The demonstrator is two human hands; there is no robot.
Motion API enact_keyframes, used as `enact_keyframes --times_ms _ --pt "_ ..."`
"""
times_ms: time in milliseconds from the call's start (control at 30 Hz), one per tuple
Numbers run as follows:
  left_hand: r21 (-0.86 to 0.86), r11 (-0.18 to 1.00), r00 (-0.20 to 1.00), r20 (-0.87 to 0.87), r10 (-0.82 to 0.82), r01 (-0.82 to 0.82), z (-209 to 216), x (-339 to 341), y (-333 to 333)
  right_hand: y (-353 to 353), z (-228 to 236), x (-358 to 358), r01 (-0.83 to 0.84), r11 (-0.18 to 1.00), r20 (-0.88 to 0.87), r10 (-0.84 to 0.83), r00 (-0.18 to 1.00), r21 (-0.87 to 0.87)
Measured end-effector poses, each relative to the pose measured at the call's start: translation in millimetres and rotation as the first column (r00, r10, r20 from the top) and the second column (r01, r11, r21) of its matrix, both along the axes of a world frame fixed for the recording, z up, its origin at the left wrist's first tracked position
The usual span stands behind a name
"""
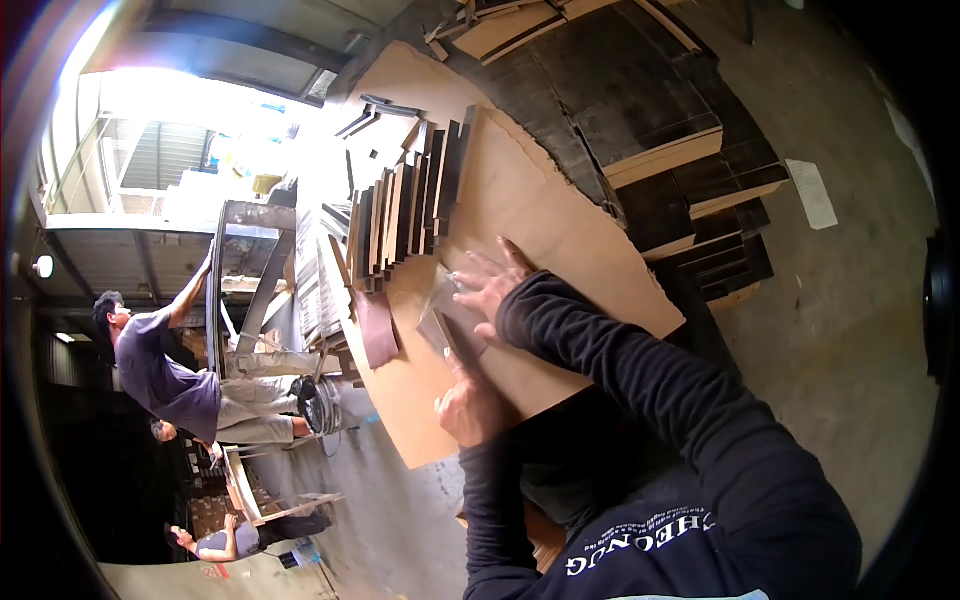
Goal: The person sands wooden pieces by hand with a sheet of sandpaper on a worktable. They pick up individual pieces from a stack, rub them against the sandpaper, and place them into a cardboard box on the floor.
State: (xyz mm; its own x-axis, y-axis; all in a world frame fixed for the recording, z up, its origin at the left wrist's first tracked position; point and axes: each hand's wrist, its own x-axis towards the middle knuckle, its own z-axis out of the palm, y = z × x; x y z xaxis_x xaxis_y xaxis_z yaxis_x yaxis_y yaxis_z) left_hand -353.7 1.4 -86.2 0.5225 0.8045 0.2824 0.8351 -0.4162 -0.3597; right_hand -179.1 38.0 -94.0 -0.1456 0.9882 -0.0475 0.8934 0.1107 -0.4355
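My right hand (492, 288) lies spread over a clear plastic sheet or bag (440, 296) on a brown board. Beneath or beside the plastic is a short grey-brown strip (436, 330) with a pale edge. My left hand (468, 408) is nearer to me, its index finger stretched toward the strip's near end and the other fingers partly bent. Neither hand visibly grips anything. Left of the plastic lies a mauve piece of sheet (377, 330). Just beyond, a row of dark-faced wooden strips (405, 205) stands close together.
The large brown board (560, 250) has a torn far edge. Stacked black panels (640, 90) are beyond it at the right. A white paper (811, 194) lies on the concrete floor. At left, one person (165, 360) reaches to a metal frame (258, 290); others are farther off.
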Motion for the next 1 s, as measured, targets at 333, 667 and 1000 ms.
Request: enact_keyframes --times_ms 333,667,1000 --pt "-0.028 0.999 0.991 -0.133 0.022 -0.026 -1 3 46 -1 10 3 0.004 1.000 0.007 -0.004 1.000 -0.006" --pt "-0.057 0.998 0.999 -0.045 0.024 -0.026 3 6 71 0 15 1 0.011 0.999 0.003 -0.011 1.000 -0.044" --pt "0.068 0.996 0.997 -0.063 -0.046 0.050 6 1 66 -2 13 -9 -0.006 1.000 0.029 0.005 1.000 0.013"
